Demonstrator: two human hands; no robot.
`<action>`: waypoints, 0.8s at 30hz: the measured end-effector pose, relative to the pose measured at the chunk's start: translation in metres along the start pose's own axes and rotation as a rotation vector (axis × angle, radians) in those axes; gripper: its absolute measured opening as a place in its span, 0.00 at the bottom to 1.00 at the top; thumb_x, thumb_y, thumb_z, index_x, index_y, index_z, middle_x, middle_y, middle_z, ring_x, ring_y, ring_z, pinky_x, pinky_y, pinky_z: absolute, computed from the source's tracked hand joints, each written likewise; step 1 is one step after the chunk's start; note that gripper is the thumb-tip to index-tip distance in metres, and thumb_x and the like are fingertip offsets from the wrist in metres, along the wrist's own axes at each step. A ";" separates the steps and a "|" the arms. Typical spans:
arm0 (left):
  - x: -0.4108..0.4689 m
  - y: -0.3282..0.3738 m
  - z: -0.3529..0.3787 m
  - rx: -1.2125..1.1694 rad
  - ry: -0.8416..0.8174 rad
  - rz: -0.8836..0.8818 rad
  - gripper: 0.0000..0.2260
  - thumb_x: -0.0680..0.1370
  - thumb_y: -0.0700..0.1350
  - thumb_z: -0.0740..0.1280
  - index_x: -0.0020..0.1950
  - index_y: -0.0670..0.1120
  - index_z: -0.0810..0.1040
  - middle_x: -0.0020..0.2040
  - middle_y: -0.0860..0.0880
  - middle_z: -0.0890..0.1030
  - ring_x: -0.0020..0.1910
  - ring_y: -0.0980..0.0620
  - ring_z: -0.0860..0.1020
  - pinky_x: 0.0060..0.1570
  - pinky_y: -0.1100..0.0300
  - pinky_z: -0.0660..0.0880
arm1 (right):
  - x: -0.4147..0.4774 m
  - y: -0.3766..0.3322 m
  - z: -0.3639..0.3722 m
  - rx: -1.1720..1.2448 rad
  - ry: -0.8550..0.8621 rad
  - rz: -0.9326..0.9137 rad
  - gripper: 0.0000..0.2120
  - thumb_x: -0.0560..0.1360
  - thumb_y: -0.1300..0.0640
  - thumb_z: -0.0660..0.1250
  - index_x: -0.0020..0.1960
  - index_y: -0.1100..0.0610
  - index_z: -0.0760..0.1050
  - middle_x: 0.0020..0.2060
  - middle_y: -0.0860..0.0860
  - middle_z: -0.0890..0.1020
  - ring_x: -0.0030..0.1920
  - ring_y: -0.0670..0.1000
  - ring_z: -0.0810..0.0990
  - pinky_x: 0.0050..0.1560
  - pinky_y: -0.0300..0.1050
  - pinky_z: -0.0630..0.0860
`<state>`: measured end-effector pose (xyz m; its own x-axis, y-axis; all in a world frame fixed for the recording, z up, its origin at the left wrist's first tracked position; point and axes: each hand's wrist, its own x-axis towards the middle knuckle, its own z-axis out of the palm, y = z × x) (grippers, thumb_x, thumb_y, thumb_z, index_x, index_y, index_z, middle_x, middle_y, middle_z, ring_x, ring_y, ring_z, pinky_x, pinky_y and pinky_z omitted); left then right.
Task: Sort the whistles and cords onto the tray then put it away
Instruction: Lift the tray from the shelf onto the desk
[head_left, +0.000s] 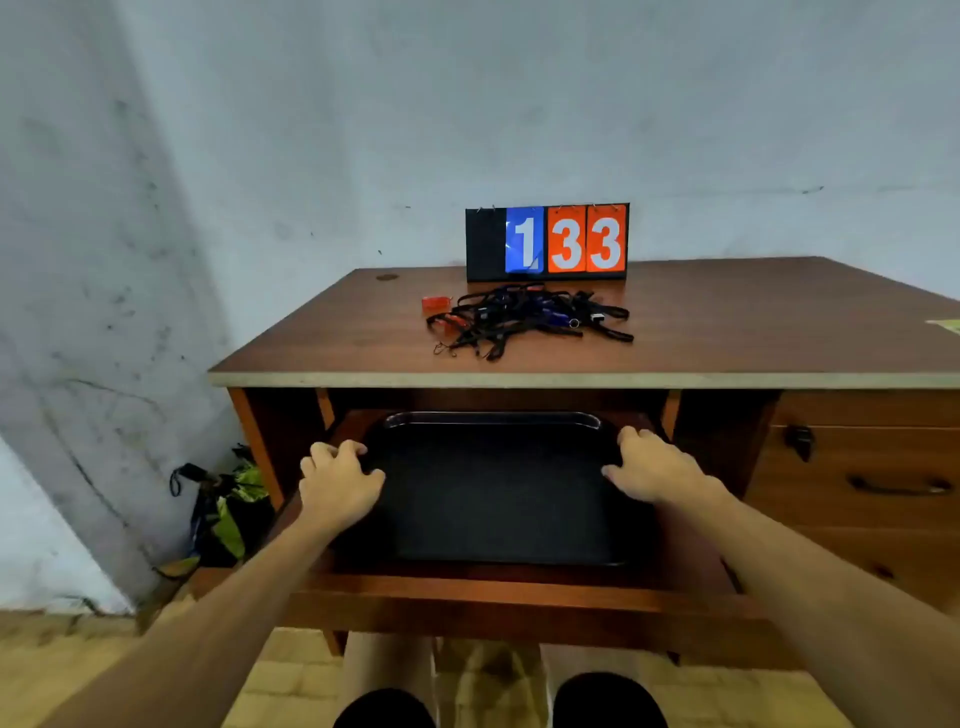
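Gripping the tray (498, 499) by its sides, left hand (337, 480) and right hand (652, 467) curl fingers round its edges. Tangled cords (524, 319) lie on the desk (727, 322).

Upper middle of the frame, on the brown desk (727, 322): a black score board (485, 244). On it, left to right: white 1 on a blue card (524, 240), white 3 on an orange card (567, 240), white 3 on a second orange card (605, 240). Left end plain black, maybe blank.
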<state>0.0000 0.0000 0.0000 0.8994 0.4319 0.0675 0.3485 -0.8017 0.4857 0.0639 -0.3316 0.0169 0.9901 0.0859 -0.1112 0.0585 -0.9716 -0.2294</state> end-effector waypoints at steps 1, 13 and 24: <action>-0.001 -0.003 0.001 0.007 -0.006 -0.032 0.21 0.78 0.48 0.64 0.70 0.46 0.66 0.68 0.40 0.63 0.69 0.39 0.60 0.66 0.48 0.62 | -0.001 0.000 0.005 -0.003 -0.002 0.020 0.27 0.78 0.48 0.61 0.72 0.59 0.58 0.65 0.58 0.71 0.62 0.61 0.74 0.57 0.54 0.72; 0.020 -0.027 0.015 0.033 0.027 0.002 0.12 0.81 0.48 0.60 0.56 0.39 0.72 0.52 0.38 0.79 0.50 0.36 0.78 0.49 0.46 0.76 | 0.004 0.000 0.030 0.053 0.235 0.070 0.12 0.79 0.59 0.58 0.61 0.61 0.68 0.59 0.59 0.76 0.58 0.63 0.77 0.51 0.52 0.71; -0.010 -0.024 -0.016 -0.138 -0.033 0.075 0.13 0.82 0.47 0.58 0.62 0.39 0.69 0.49 0.43 0.77 0.44 0.44 0.77 0.38 0.54 0.72 | -0.024 0.005 0.013 0.151 0.335 0.018 0.12 0.80 0.54 0.58 0.59 0.60 0.70 0.54 0.58 0.79 0.52 0.61 0.79 0.48 0.54 0.75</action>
<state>-0.0213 0.0216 0.0022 0.9304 0.3577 0.0803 0.2430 -0.7657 0.5955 0.0387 -0.3361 0.0056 0.9792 -0.0319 0.2005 0.0463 -0.9265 -0.3733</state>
